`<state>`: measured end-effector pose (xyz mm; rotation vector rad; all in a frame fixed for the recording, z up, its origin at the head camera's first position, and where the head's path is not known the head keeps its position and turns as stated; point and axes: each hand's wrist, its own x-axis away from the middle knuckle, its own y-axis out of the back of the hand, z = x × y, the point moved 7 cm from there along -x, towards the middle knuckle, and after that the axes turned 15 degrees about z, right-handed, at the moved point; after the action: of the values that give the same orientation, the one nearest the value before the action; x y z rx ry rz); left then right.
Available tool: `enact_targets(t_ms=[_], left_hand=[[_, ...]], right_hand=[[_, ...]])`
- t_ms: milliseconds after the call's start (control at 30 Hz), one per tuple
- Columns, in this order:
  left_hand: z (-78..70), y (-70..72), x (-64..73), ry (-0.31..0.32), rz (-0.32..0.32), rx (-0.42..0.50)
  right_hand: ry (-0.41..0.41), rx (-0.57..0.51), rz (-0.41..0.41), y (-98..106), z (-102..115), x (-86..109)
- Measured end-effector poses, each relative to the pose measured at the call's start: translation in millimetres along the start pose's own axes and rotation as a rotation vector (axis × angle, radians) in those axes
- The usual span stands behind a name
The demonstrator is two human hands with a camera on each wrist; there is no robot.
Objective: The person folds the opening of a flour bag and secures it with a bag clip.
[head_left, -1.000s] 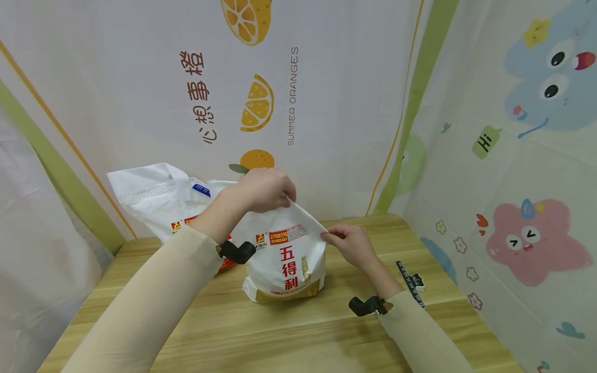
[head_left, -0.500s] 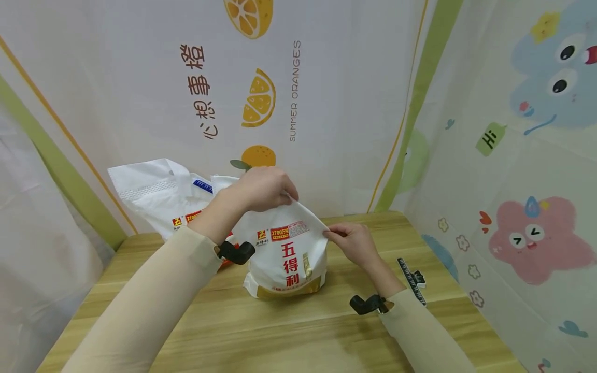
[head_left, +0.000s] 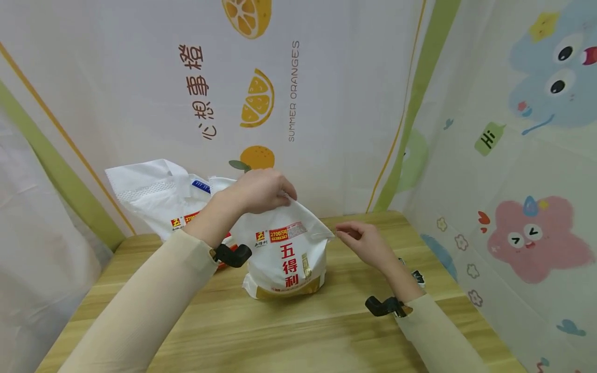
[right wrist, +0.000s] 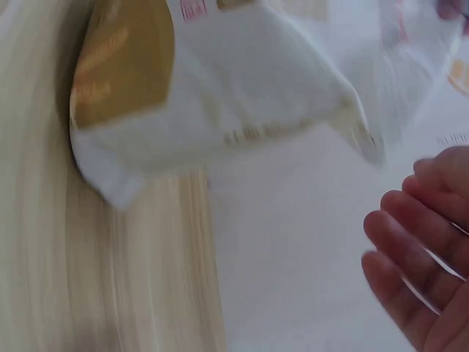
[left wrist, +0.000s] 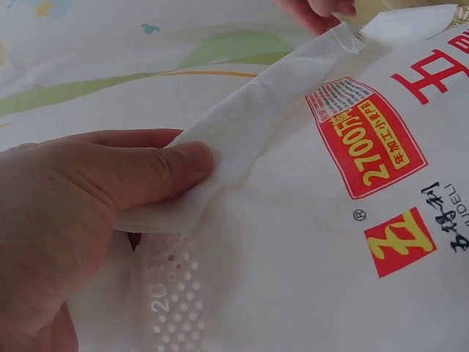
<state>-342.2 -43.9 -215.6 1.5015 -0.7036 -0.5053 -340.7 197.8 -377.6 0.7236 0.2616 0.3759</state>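
A white flour bag (head_left: 280,259) with red lettering stands upright on the table, its top edge folded over. My left hand (head_left: 266,190) pinches that fold; in the left wrist view, the left thumb (left wrist: 187,165) presses on top of the folded strip. Just off the bag's right top corner is my right hand (head_left: 366,243), holding nothing. Its loosely bent fingers (right wrist: 410,235) are apart from the bag (right wrist: 242,95) in the right wrist view. A clip with black and white piano-key stripes (head_left: 418,278) lies on the table, mostly hidden behind my right forearm.
Behind my left arm, a second white flour bag (head_left: 160,199) leans left, with a blue clip (head_left: 201,186) near its top. The wooden table (head_left: 280,336) reaches printed curtains (head_left: 345,129) at the back and right.
My right hand has let go of the bag's top right corner and moved slightly right. My right forearm now covers more of the striped clip. My left hand keeps its hold on the fold.
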Motion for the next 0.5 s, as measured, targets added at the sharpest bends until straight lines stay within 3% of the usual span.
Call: enact_targets(t_ms=[267,500], left_hand=[[0.8,-1.2,1.1,-0.009,-0.003,-0.004],[0.9,-0.1,3.2,-0.005,0.000,0.007]], right_hand=[[-0.084,0.067,-0.057,41.6,-45.1,33.0],[-0.194,0.170,-0.055,66.5,-86.8,65.0]])
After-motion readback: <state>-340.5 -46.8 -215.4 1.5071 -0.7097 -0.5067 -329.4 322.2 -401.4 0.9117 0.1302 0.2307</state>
